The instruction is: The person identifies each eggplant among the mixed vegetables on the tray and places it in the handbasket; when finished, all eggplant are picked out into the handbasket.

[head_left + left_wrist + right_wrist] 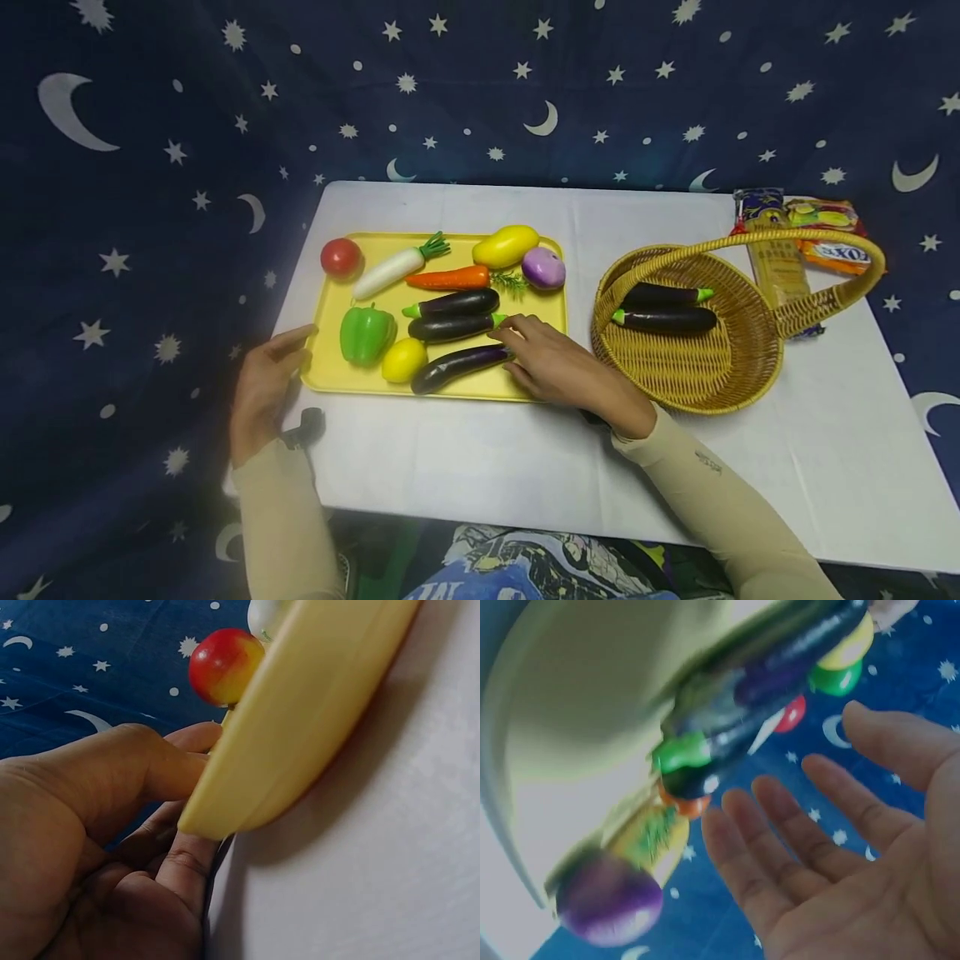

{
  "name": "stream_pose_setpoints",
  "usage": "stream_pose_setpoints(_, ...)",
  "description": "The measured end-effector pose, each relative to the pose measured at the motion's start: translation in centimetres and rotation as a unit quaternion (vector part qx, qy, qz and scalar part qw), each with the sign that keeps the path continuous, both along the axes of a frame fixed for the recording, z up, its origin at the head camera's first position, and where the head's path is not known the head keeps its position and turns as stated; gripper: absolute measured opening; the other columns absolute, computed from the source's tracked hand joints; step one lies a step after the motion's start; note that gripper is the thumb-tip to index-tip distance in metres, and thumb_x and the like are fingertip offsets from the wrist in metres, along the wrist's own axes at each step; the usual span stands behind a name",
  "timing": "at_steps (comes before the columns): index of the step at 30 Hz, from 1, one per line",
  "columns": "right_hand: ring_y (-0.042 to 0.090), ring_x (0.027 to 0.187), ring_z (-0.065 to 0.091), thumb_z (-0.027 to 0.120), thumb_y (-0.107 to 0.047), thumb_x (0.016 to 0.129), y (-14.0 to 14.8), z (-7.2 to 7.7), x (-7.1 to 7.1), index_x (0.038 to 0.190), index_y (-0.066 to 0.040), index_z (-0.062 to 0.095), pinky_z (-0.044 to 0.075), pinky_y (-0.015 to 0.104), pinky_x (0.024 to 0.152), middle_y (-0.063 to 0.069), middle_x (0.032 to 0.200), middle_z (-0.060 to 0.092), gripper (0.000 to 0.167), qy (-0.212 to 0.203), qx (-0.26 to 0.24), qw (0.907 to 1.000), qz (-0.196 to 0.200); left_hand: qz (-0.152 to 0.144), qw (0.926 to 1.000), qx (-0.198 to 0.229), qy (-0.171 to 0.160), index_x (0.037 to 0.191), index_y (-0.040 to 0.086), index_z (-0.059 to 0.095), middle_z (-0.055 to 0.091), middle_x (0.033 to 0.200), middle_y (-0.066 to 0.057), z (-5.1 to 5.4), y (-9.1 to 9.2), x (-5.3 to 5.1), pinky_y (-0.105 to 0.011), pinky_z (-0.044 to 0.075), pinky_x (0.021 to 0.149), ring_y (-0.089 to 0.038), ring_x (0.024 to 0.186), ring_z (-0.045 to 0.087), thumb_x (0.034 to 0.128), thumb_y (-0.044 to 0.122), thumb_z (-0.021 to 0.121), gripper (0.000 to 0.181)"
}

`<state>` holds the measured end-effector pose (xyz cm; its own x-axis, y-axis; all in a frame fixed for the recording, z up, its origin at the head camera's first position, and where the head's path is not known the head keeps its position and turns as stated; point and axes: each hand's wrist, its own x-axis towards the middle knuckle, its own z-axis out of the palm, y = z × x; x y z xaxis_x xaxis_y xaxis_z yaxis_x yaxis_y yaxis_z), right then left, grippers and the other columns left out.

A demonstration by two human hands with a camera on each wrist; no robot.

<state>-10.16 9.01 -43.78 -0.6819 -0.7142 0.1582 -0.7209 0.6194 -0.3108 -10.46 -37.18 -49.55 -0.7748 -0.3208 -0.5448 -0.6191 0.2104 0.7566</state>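
A yellow tray (465,392) lies on the table, and my left hand (267,387) holds its left rim between thumb and fingers. In the left wrist view the thumb meets the tray's edge (300,735), with other fingers below it. My right hand (555,362) hovers over the tray's right side, fingers spread and slightly bent. Nearest to it are a stemless-looking eggplant (457,368), its end hidden by the fingers, and a green-tipped eggplant (450,327). A third eggplant (459,302) lies behind. The right wrist view shows the palm facing the eggplants (780,682), holding nothing.
Around the tray lie a red tomato (341,258), white radish (390,273), carrot (448,277), yellow mango (506,247), purple onion (543,268), green pepper (367,335) and lemon (404,360). A handled wicker basket (761,367) holds two eggplants (669,320). Food packets (780,262) lie behind it.
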Motion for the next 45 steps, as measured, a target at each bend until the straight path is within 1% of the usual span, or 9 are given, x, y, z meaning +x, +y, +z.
stream_pose_setpoints(4,0.032,0.126,0.062,0.068,-0.015,0.102,-1.3,-0.7,-1.2,0.144,-0.006,0.059,0.053,0.046,0.110,0.016,0.136,0.064,0.044,-0.007,0.002,1.0000,0.002,0.005,0.9999,-0.014,-0.008,0.143,0.039,0.067,0.053,0.165,0.003,0.6,-0.2,-0.6,-0.051,0.022,0.136,-0.020,0.160,0.035,0.1023,0.023,0.068,0.044)
stream_pose_setpoints(9,0.032,0.124,0.062,0.071,-0.017,0.101,-2.1,-1.2,-2.5,0.143,-0.008,0.060,0.052,0.046,0.108,0.014,0.133,0.065,0.044,-0.029,0.011,0.9995,0.000,-0.005,1.0000,-0.006,0.005,0.145,0.038,0.065,0.052,0.166,0.002,1.1,-0.5,-1.4,-0.051,0.021,0.136,-0.021,0.159,0.033,0.1012,0.020,0.069,0.048)
stream_pose_setpoints(18,0.029,0.119,0.064,0.073,-0.013,0.100,-2.7,-1.5,-3.6,0.134,-0.011,0.062,0.055,0.043,0.105,0.011,0.125,0.065,0.035,-0.028,0.009,0.9996,-0.003,-0.015,0.9993,-0.014,0.030,0.146,0.036,0.065,0.051,0.167,0.001,1.6,-0.6,-2.3,-0.051,0.026,0.135,-0.022,0.161,0.034,0.1032,0.022,0.067,0.045)
stream_pose_setpoints(24,0.029,0.117,0.064,0.073,-0.008,0.099,-2.9,-1.6,-3.2,0.131,-0.010,0.061,0.056,0.043,0.104,0.011,0.121,0.066,0.035,-0.031,0.013,0.9994,0.006,-0.023,0.9989,-0.001,0.042,0.148,0.037,0.063,0.050,0.167,0.004,1.5,-1.4,-1.7,-0.051,0.027,0.134,-0.021,0.161,0.033,0.1032,0.026,0.068,0.046)
stream_pose_setpoints(31,0.026,0.109,0.063,0.073,-0.005,0.098,-2.7,-1.8,-2.2,0.127,-0.011,0.062,0.056,0.040,0.098,0.007,0.113,0.065,0.032,-0.011,0.011,0.9999,0.002,-0.072,0.9951,-0.017,0.066,0.151,0.038,0.060,0.054,0.164,0.003,0.9,-1.3,-0.6,-0.048,0.038,0.127,-0.019,0.152,0.042,0.1066,0.034,0.063,0.044)
stream_pose_setpoints(36,0.022,0.105,0.062,0.073,-0.008,0.098,-3.5,-1.9,-1.0,0.126,-0.011,0.062,0.056,0.036,0.094,0.004,0.109,0.064,0.030,0.006,0.002,0.9998,0.020,-0.066,0.9962,-0.026,0.049,0.155,0.034,0.056,0.048,0.168,-0.003,1.0,-2.3,1.5,-0.060,0.028,0.132,-0.026,0.161,0.033,0.1072,0.037,0.061,0.048)
stream_pose_setpoints(39,0.019,0.101,0.061,0.071,-0.010,0.100,-3.8,-2.0,-0.5,0.126,-0.011,0.062,0.055,0.033,0.090,0.002,0.106,0.063,0.027,0.017,-0.005,0.9993,0.032,-0.057,0.9973,-0.023,0.041,0.157,0.034,0.054,0.048,0.168,-0.003,0.8,-2.8,2.5,-0.054,0.034,0.129,-0.027,0.161,0.034,0.1072,0.042,0.061,0.050)
stream_pose_setpoints(43,0.016,0.099,0.059,0.073,-0.011,0.099,-2.5,-1.6,-0.2,0.123,-0.013,0.065,0.055,0.030,0.087,-0.001,0.104,0.063,0.025,0.024,-0.005,0.9997,0.008,-0.064,0.9966,0.009,0.050,0.156,0.036,0.054,0.051,0.167,0.000,-0.2,-1.7,1.9,-0.034,0.048,0.118,-0.021,0.155,0.041,0.1058,0.043,0.064,0.051)
stream_pose_setpoints(45,0.015,0.099,0.060,0.073,-0.012,0.099,-1.7,-1.2,-0.2,0.123,-0.013,0.067,0.056,0.031,0.086,-0.002,0.104,0.064,0.025,0.026,-0.006,0.9996,-0.002,-0.063,0.9964,0.016,0.054,0.154,0.035,0.057,0.051,0.166,0.001,-0.5,-0.9,1.2,-0.033,0.047,0.119,-0.020,0.155,0.041,0.1053,0.039,0.065,0.049)
